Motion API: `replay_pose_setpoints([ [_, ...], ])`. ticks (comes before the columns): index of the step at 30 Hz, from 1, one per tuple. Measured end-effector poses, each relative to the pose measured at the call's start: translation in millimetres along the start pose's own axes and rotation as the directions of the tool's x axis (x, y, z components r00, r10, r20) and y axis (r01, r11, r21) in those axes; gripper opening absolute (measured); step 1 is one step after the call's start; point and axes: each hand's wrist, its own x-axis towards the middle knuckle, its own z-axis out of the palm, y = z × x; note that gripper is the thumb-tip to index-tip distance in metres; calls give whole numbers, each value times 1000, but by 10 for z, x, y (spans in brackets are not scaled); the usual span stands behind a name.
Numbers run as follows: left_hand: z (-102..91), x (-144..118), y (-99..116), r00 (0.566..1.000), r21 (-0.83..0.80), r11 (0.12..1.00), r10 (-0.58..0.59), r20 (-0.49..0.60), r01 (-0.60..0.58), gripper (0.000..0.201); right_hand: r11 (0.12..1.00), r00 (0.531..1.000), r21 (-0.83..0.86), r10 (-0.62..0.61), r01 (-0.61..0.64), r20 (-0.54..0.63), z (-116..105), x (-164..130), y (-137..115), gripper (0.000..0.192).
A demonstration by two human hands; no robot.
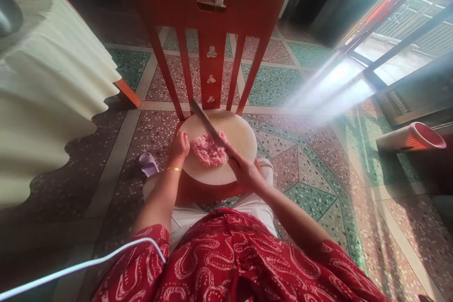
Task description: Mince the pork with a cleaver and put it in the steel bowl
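A round pale chopping board (pixel 242 134) rests on the seat of a red wooden chair. Pink minced meat (pixel 207 153) lies in a loose heap just left of the board's middle. My right hand (pixel 245 171) is wrapped round the handle of a kitchen knife (pixel 207 122). Its blade, seen nearly edge-on, slants up and left across the meat; whether it touches the meat I cannot tell. At the board's left edge my left hand (pixel 180 145) is closed on the rim, its fingers curled and partly hidden.
The chair's slatted back (pixel 208 33) rises beyond the board. At left hangs a cream tablecloth (pixel 71 104). A purple slipper (pixel 149 164) is near the chair. A bin (pixel 406 138) lies or leans at right, below a bright doorway. A white cable (pixel 88 263) crosses my left sleeve.
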Motion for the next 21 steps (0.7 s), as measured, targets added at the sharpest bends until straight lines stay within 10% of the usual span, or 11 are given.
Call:
replay_pose_setpoints([
  [5,24,72,-110,1000,23,1000,16,19,-16,20,989,966,13,-144,150,-216,-103,84,-39,58],
  [12,-81,-23,-7,999,-65,997,-31,10,32,20,985,976,-31,172,-169,134,82,-23,163,49],
  [16,-106,-322,62,987,-80,989,-132,-88,125,26,998,997,18,67,-66,-26,-122,-32,-45,51],
  [21,-112,-555,189,978,46,984,-163,-128,170,29,995,990,53,87,-82,-106,177,41,227,52],
])
